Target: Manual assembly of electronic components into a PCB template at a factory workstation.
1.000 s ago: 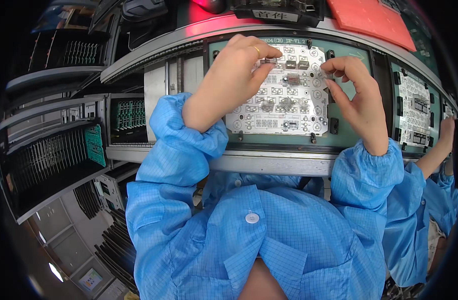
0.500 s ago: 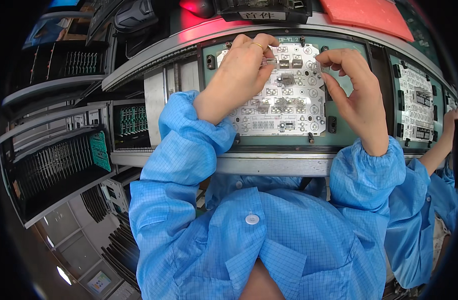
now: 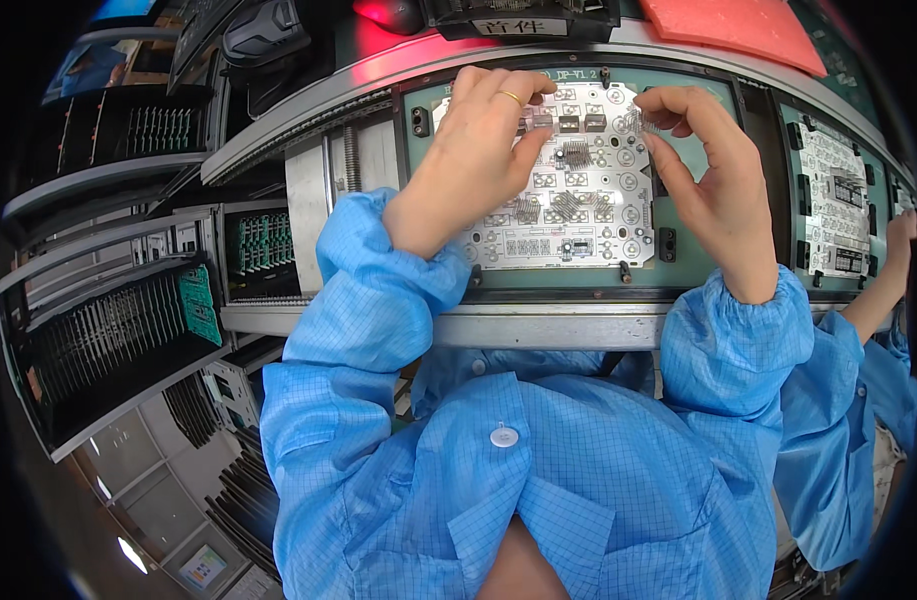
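A white printed circuit board lies in a green carrier frame in front of me. My left hand, with a ring on one finger, is over its upper left part. Its fingers and thumb curl around the end of a row of small box-shaped components; what they grip is mostly hidden. My right hand pinches several small parts with thin wire leads at the board's upper right edge. Clusters of loose metal-leaded pieces lie on the middle of the board, with more lower down.
A metal rail runs along the near side. A second board sits in a carrier to the right, with another person's arm beside it. Racks of boards stand left. A pink foam sheet and black bin are behind.
My left fingers have shifted slightly at the box-shaped components, and another box now shows beside the thumb. My right hand stays at the board's right edge, still pinching the leaded parts.
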`<state>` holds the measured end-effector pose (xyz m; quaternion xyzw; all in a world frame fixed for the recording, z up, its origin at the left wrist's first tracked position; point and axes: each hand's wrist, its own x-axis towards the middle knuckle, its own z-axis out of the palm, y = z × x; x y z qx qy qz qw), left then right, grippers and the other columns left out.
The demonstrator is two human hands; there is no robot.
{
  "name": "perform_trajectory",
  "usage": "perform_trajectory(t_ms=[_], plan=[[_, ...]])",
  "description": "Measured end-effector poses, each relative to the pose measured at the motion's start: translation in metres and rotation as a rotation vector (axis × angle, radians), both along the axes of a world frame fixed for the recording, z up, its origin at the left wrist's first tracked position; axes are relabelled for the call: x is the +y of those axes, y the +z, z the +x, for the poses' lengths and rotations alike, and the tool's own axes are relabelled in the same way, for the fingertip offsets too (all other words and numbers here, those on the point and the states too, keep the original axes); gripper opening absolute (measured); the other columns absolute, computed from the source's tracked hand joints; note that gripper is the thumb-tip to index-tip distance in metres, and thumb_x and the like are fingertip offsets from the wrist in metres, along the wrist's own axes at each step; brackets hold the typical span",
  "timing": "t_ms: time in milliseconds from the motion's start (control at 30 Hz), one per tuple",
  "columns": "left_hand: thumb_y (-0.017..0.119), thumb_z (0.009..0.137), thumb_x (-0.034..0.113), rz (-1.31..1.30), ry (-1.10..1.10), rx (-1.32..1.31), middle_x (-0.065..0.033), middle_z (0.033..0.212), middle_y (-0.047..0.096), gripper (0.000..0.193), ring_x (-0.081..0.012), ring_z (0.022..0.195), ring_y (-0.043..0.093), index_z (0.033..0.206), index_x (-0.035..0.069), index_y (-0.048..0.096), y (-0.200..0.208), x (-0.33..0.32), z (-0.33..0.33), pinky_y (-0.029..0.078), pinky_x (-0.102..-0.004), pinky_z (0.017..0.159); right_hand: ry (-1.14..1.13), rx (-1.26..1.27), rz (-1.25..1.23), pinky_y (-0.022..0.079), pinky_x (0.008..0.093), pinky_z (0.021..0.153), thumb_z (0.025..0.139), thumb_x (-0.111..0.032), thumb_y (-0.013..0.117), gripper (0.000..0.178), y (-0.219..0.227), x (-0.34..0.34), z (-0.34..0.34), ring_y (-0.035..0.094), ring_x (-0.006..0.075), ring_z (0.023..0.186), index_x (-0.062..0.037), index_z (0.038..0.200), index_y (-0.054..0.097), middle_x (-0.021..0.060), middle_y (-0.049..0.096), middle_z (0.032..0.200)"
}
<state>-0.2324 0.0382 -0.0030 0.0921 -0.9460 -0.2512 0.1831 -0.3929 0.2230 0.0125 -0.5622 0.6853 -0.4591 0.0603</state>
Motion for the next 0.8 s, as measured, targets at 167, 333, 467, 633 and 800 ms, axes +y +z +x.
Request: perform_trajectory(t_ms=[167,333,467,633,800], plan=[[0.076,0.078,0.008,-0.043,-0.183,0.005,-0.0133,0.108,0.060,0.033,-0.0330,0.104,0.053,0.110,0.007,0.067,0.007,0.023,0.002,0.048,-0.0393,0.091,-0.008,-0.022,-0.038,0.053,0.0325,0.081,0.084,0.008,0.065,0.030,-0.005,-0.002,-0.004,0.067,0.0248,0.091,0.0013,0.113,0.062,0.0133,0.066,0.103],[0.078,0.078,0.011,-0.082,-0.134,-0.009,-0.0116,0.104,0.062,0.027,-0.0307,0.103,0.055,0.103,0.006,0.068,-0.002,0.027,-0.005,0.050,-0.0389,0.088,0.026,-0.125,0.016,0.051,0.0280,0.087,0.089,0.007,0.064,0.030,-0.010,-0.002,-0.006,0.064,0.0156,0.095,0.0026,0.119,0.063,0.0085,0.066,0.103],[0.078,0.077,0.011,-0.149,-0.124,0.020,-0.0092,0.096,0.064,0.023,-0.0297,0.099,0.057,0.098,0.006,0.069,-0.007,0.026,-0.006,0.050,-0.0381,0.087,0.038,-0.416,0.012,0.052,0.0290,0.089,0.093,0.007,0.060,0.031,-0.014,-0.002,0.000,0.065,0.0157,0.098,0.0050,0.123,0.060,0.0092,0.065,0.108],[0.077,0.081,0.010,0.317,-0.024,-0.025,-0.0056,0.094,0.067,0.020,-0.0191,0.087,0.061,0.097,0.003,0.068,0.017,0.029,0.006,0.052,-0.0309,0.080,0.181,-1.037,0.040,0.051,0.0279,0.086,0.097,-0.004,0.052,0.033,-0.013,0.004,-0.011,0.063,0.0150,0.097,0.0072,0.128,0.056,0.0095,0.060,0.114],[0.073,0.092,0.010,1.249,0.027,-0.063,-0.0030,0.097,0.069,0.020,-0.0072,0.088,0.063,0.107,0.000,0.064,0.013,0.021,0.018,0.051,-0.0201,0.074,0.217,-1.093,0.116,0.049,0.0263,0.087,0.096,-0.007,0.056,0.035,-0.014,0.000,-0.003,0.058,0.0120,0.099,0.0054,0.129,0.056,0.0056,0.058,0.113]])
